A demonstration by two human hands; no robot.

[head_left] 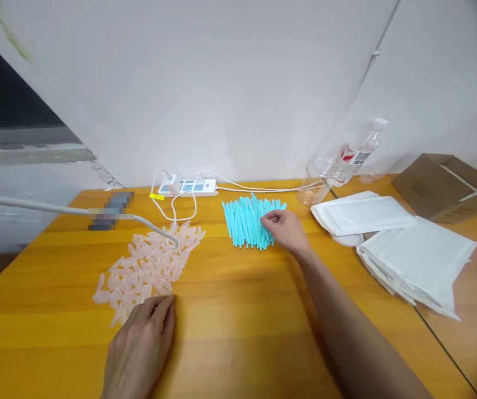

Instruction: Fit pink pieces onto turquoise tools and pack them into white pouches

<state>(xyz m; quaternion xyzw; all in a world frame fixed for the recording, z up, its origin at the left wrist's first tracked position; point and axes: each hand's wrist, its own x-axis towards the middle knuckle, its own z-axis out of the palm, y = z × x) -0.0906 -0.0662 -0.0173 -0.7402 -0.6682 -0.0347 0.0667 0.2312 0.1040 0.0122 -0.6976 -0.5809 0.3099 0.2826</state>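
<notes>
A pile of slim turquoise sticks [244,223], laid mostly side by side, lies in the middle of the table. At its right edge my right hand [285,228] has thumb and forefinger pinched on a turquoise stick, largely covered by the fingers. Pale pink, translucent small pieces [138,271], flat and pointed, are spread loosely to the left. My left hand [142,341] rests at their near edge, back up, with the fingers curled together. Anything under those fingers is hidden.
A white power strip [188,187] with plugged cables stands by the wall. A grey cable [34,203] crosses from the left, near a blurred-out object [111,210]. On the right are a clear jar [315,185], a bottle [361,152], white padded envelopes [421,260] and a cardboard box [438,188].
</notes>
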